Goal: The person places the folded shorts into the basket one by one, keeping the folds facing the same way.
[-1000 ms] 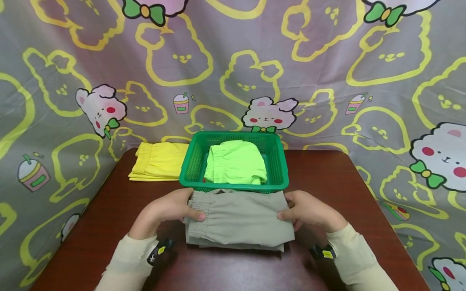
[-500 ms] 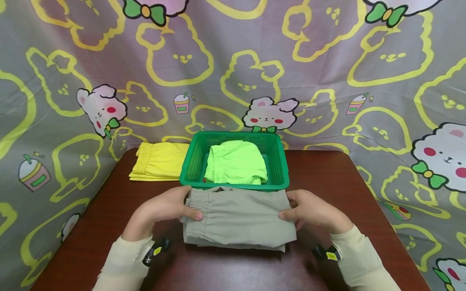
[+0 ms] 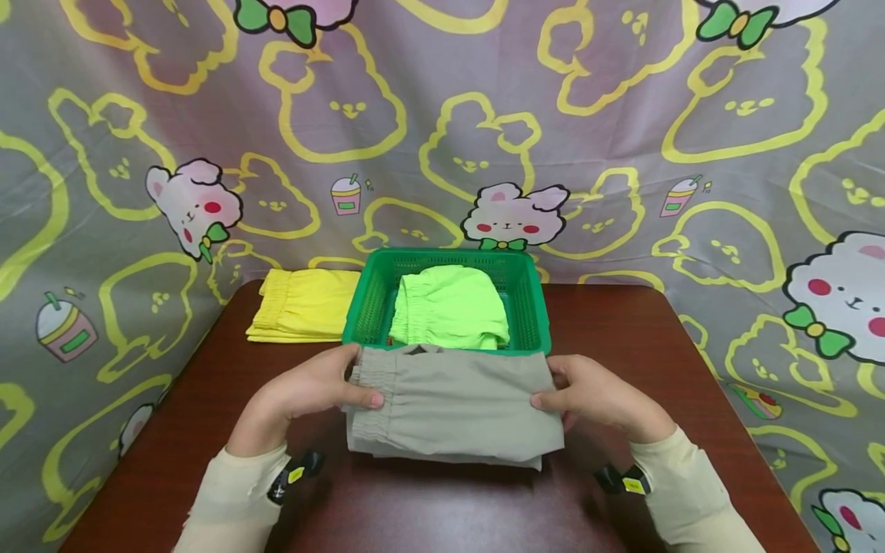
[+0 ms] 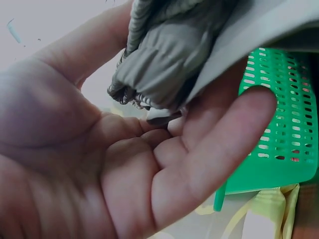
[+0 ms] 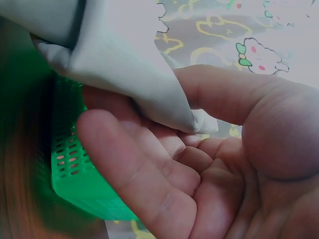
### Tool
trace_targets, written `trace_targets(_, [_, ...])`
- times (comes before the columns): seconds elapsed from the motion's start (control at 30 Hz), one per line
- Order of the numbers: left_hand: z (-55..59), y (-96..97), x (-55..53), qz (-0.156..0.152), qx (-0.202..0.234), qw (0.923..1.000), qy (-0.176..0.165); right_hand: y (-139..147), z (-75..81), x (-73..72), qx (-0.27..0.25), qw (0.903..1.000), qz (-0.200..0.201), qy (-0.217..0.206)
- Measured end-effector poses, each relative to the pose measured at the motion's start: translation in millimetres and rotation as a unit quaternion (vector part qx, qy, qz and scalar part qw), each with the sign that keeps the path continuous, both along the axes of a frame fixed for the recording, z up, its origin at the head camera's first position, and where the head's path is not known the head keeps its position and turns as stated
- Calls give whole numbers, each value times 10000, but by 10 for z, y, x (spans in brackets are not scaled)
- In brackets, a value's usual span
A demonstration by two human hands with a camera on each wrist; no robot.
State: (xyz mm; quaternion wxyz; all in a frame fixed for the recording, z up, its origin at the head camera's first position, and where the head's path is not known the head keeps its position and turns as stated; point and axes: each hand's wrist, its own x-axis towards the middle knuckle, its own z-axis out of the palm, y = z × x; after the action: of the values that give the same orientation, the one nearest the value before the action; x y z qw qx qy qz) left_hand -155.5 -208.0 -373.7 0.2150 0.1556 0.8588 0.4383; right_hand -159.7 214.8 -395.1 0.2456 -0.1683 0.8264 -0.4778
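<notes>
A folded grey garment [image 3: 456, 407] with a gathered elastic waistband hangs between both hands, just in front of a green plastic basket [image 3: 541, 307]. My left hand [image 3: 314, 392] grips its waistband end, thumb on top and fingers underneath. At the opposite end my right hand [image 3: 594, 395] pinches the folded edge, also thumb above. In the left wrist view the gathered waistband [image 4: 159, 69] lies between thumb and fingers. The right wrist view has the cloth [image 5: 134, 69] held the same way. Inside the basket sits a folded neon green garment [image 3: 452, 307], also elastic-waisted.
A folded yellow garment [image 3: 307, 303] lies on the brown table [image 3: 608, 330] left of the basket, close against it. Behind the table hangs a grey curtain [image 3: 429, 69] printed with yellow outlines and cartoon rabbits.
Both hands have raised the grey garment slightly and moved it toward the basket; its far edge now covers part of the basket's front rim. The basket and other garments stay put.
</notes>
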Motion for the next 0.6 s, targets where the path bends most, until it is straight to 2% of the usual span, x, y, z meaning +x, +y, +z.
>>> trace_targets(0.17, [7, -17, -5, 209, 117, 9996, -156, 4, -5, -11, -30, 9999, -135, 75])
trace_targets(0.47, [19, -30, -26, 348, 578, 9972, -332, -1, 3, -43, -231, 9980, -530, 237])
trace_targets(0.6, [-10, -35, -56, 332, 885, 9945, -456, -10, 10, -50, -162, 9967, -682, 413])
